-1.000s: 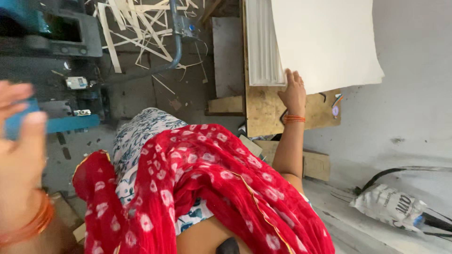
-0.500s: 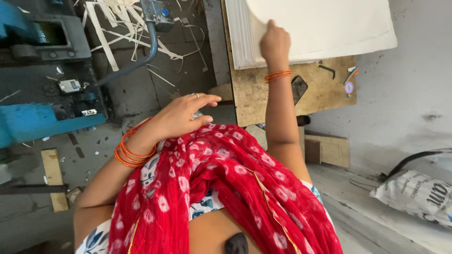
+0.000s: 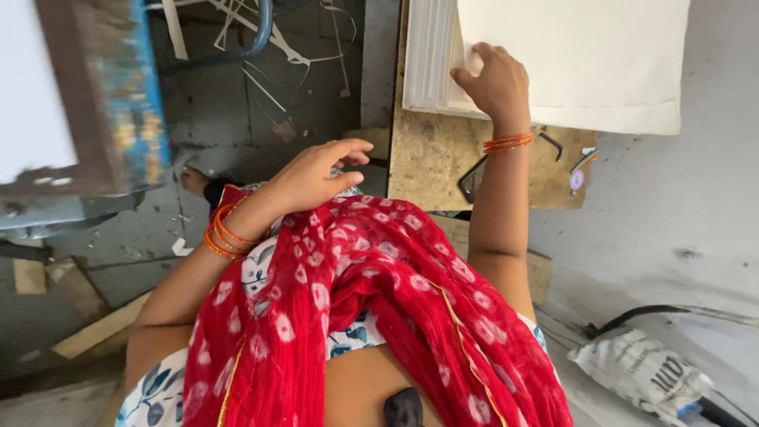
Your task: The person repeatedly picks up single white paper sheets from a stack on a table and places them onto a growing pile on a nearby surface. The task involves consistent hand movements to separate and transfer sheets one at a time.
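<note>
At upper centre the right hand (image 3: 492, 77) rests with fingers curled on the near corner of the paper stack (image 3: 569, 63), seemingly to lift or steady the top sheets; whether it actually pinches a sheet cannot be told. The left hand (image 3: 320, 170) hovers loosely open and empty above the red scarf (image 3: 356, 316) at mid-frame. The stack lies on a board (image 3: 431, 166) and runs off the top edge, while the blue machine (image 3: 118, 95) at upper left is blurred.
</note>
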